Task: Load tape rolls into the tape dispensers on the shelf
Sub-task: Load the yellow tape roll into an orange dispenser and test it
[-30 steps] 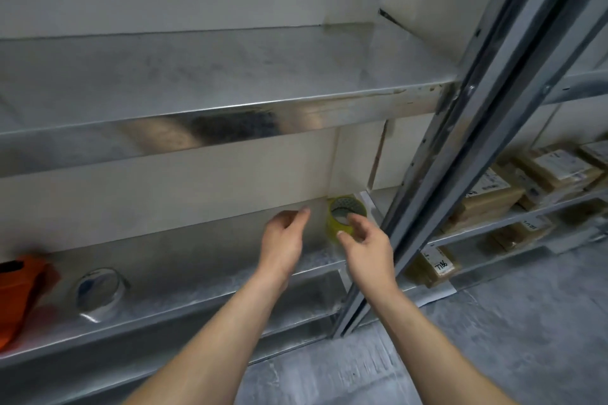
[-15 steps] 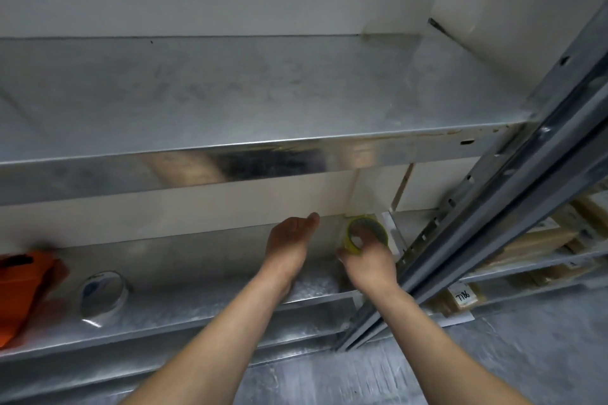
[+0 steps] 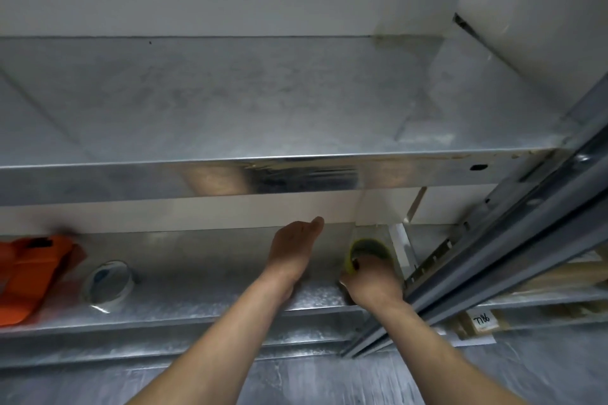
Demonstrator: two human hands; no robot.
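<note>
A yellow-green tape roll [image 3: 368, 248] stands at the right end of the lower metal shelf [image 3: 204, 293], close to the back wall. My right hand [image 3: 371, 283] grips it from the front, fingers curled over its near rim. My left hand [image 3: 292, 248] hovers just left of it above the shelf, fingers straight and holding nothing. An orange tape dispenser [image 3: 29, 273] lies at the far left of the same shelf. A clear tape roll [image 3: 107, 281] sits beside it.
An upper metal shelf [image 3: 263, 102] with a shiny front lip juts out above my hands. A grey steel upright [image 3: 513, 240] runs diagonally just right of my right hand. Labelled cardboard parcels [image 3: 483, 320] lie on racks beyond it. Grey floor below.
My right hand has reached in and closed round the yellow-green roll. My left hand has edged deeper over the shelf. The view has tilted upward and swung left.
</note>
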